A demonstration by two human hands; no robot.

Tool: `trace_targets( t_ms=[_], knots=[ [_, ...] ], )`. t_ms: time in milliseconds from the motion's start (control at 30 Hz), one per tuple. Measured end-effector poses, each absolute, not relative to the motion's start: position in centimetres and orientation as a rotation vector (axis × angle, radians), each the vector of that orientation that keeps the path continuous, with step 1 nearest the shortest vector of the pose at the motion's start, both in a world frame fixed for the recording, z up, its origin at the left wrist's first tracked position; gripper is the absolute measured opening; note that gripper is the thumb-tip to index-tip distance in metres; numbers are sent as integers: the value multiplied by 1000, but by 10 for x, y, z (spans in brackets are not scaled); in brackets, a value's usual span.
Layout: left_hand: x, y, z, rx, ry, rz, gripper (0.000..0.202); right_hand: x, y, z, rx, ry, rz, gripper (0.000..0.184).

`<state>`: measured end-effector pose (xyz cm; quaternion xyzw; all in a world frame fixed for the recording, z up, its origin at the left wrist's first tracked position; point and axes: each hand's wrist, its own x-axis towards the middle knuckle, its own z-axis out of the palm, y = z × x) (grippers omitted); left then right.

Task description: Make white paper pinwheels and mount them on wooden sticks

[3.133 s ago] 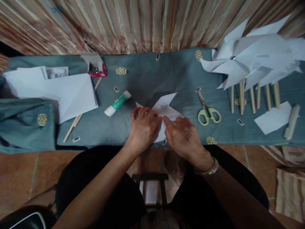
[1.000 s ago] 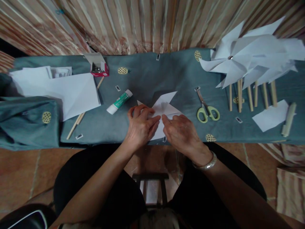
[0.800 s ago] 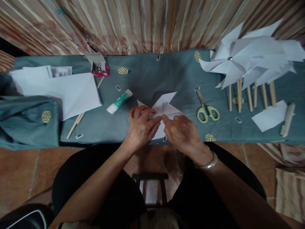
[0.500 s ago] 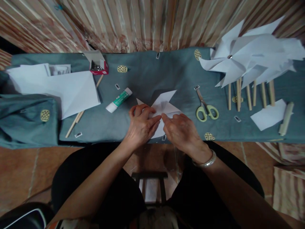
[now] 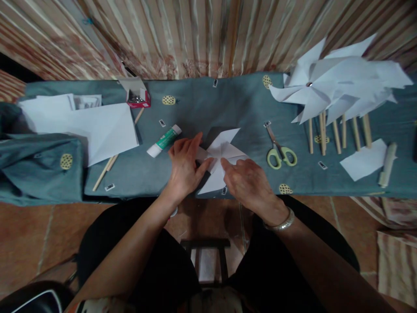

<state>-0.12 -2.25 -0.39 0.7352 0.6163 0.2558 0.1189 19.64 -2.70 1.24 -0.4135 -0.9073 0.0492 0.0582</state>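
A white paper pinwheel point(image 5: 224, 150), partly folded, lies on the teal cloth point(image 5: 208, 104) in front of me. My left hand point(image 5: 184, 167) rests on its left side with the fingers stretched out and spread, fingertips by the left flap. My right hand point(image 5: 249, 180) lies on the right part, index finger pressing down near the pinwheel's centre, other fingers bent. A bracelet sits on my right wrist. The paper's lower point sticks out between my hands near the table's front edge.
A glue stick point(image 5: 163, 140) lies left of the paper. Green-handled scissors point(image 5: 279, 150) lie to the right. Finished pinwheels on wooden sticks point(image 5: 332, 87) fill the far right. White sheets point(image 5: 97, 128), loose sticks point(image 5: 106, 167) and a small red box point(image 5: 138, 98) are at the left.
My left hand has opened and slid left, its fingers lifting off the paper's centre. My right index finger stays pressed at the centre. More of the pinwheel shows.
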Motion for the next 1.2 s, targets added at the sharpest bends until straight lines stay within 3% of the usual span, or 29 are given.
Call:
trace_targets(
  t_ms=[367,733,1200],
  knots=[
    [15,-2,5,2194,1729,553,47,186,-28,26,-1348,-2877,37,38],
    [21,8,11,2148,1677,423,53,187,-30,24,-1347,-2868,35,41],
    [22,14,4,2095,1666,536,43,186,-31,27,-1367,-2895,62,43]
  ],
)
